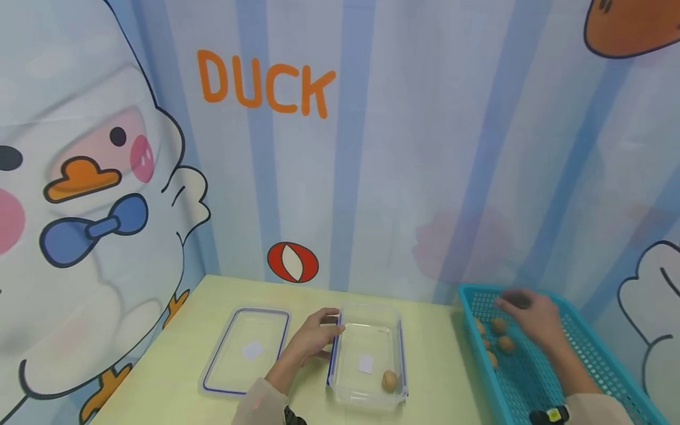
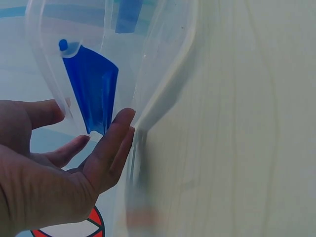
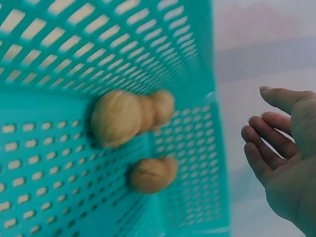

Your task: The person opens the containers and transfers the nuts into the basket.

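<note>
A clear plastic container (image 1: pixel 369 339) with blue side latches sits in the middle of the table, and one walnut (image 1: pixel 389 381) lies in its near right corner. My left hand (image 1: pixel 310 337) holds the container's left side near the far end; in the left wrist view its fingers are around the blue latch (image 2: pixel 96 89). Over the far end of the teal basket (image 1: pixel 531 381) is my right hand (image 1: pixel 536 319), its fingers loosely bent with nothing in them. Several walnuts (image 3: pixel 116 118) lie along the basket's left side, beneath and left of that hand.
A clear lid (image 1: pixel 234 348) with a blue seal lies flat on the table (image 1: pixel 313 289), left of the container. The basket's raised perforated walls stand on the right. A printed cloth (image 1: pixel 404 147) with cartoon ducks hangs behind the table.
</note>
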`<state>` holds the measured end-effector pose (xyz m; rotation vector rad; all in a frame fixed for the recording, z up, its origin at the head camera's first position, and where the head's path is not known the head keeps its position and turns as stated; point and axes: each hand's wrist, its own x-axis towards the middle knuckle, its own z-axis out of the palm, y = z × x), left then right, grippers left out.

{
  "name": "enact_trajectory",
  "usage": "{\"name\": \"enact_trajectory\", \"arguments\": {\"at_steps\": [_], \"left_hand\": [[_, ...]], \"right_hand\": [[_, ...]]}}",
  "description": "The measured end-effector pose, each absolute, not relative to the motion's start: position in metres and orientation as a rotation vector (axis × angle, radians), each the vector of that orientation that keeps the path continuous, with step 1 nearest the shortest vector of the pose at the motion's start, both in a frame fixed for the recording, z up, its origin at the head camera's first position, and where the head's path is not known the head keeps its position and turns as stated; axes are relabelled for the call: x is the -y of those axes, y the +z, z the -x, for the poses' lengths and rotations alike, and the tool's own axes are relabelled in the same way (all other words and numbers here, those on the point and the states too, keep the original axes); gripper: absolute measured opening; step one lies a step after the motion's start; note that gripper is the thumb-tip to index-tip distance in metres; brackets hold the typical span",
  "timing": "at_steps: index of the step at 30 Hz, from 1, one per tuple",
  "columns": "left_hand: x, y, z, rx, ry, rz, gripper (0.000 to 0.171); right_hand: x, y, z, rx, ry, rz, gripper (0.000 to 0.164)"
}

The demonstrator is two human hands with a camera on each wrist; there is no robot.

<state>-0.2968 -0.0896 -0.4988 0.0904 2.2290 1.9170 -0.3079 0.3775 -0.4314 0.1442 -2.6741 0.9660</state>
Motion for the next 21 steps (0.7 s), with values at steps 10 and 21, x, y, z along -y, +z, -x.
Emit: {"name": "enact_trajectory", "arguments": {"at_steps": [10,21], "left_hand": [[0.09,-0.495,0.295,-2.22,1.927,-0.112,0.057],[0.09,-0.497,0.295,-2.228,1.914,-0.103,0.057]], "right_hand": [[-0.309,-0.378,0.287,2.579,0.953,-0.506,0.038],[-0.233,-0.381,0.276,2.568,1.023,-0.812,0.032]]}}
